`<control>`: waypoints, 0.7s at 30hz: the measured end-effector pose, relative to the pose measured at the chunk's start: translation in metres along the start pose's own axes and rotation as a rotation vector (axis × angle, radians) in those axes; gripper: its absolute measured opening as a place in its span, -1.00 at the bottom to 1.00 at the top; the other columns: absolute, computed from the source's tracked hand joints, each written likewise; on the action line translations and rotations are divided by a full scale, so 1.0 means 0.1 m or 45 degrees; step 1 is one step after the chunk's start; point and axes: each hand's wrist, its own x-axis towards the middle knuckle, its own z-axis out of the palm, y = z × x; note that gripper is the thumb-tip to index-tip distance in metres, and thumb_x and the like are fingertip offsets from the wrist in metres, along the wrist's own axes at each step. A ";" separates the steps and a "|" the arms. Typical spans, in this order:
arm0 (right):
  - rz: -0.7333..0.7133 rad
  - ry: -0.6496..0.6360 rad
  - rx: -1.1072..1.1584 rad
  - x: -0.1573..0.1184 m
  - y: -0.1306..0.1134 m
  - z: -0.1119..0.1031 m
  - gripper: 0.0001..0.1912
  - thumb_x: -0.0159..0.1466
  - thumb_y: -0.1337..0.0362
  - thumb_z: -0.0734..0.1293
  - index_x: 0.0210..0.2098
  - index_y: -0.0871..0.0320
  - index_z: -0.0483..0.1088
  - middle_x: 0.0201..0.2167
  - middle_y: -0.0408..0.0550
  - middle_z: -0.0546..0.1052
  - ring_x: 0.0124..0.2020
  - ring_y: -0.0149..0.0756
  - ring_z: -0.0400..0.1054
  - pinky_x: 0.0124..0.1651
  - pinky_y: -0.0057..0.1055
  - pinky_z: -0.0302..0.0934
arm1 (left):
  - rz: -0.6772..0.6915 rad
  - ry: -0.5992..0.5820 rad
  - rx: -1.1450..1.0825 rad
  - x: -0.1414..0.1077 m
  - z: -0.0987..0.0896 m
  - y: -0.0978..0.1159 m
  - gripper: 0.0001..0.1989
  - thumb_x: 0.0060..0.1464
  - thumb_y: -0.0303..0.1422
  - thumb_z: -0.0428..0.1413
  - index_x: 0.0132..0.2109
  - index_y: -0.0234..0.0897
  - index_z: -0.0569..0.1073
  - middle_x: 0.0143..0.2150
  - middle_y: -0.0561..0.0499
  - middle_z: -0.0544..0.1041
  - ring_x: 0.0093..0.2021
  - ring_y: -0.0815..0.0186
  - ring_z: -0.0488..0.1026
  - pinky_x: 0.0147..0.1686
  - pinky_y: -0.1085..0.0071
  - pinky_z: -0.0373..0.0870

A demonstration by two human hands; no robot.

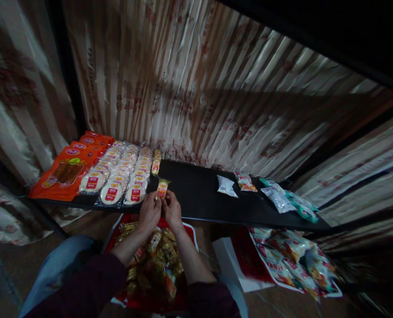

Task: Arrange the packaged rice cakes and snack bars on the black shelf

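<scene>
Between my two hands, just above the front of the black shelf (pixel 189 185), is a small yellow wrapped snack packet (pixel 162 188) with a red and white label. My left hand (pixel 150 213) pinches its lower left side. The fingers of my right hand (pixel 172 209) close on its lower right side. To the left are rows of round white rice crackers (pixel 111 193) in clear wrappers. A few more yellow packets (pixel 155 164) stand behind, beside the last cracker row. Under my forearms sits a red box (pixel 191 234) with many gold-wrapped snacks (pixel 166 249).
Orange snack bags (pixel 63 170) overlap at the shelf's left end. A white packet (pixel 227 185), a red and white packet (pixel 246 181) and green and white packets (pixel 302 206) lie to the right. Below is an open box of snack bags (pixel 292 260). Striped curtain-like sheeting (pixel 183 88) hangs behind.
</scene>
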 end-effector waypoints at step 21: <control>0.005 -0.026 -0.147 0.63 -0.08 0.26 -0.65 0.18 0.30 0.25 -0.02 0.09 0.33 -0.21 -0.10 0.56 -0.24 -0.33 0.44 -0.15 -0.45 0.28 | -0.007 -0.019 0.181 0.57 0.13 0.05 -0.71 0.13 -0.43 -0.08 -0.03 -0.30 0.40 0.14 -0.15 0.40 0.22 0.22 0.24 0.24 0.20 0.06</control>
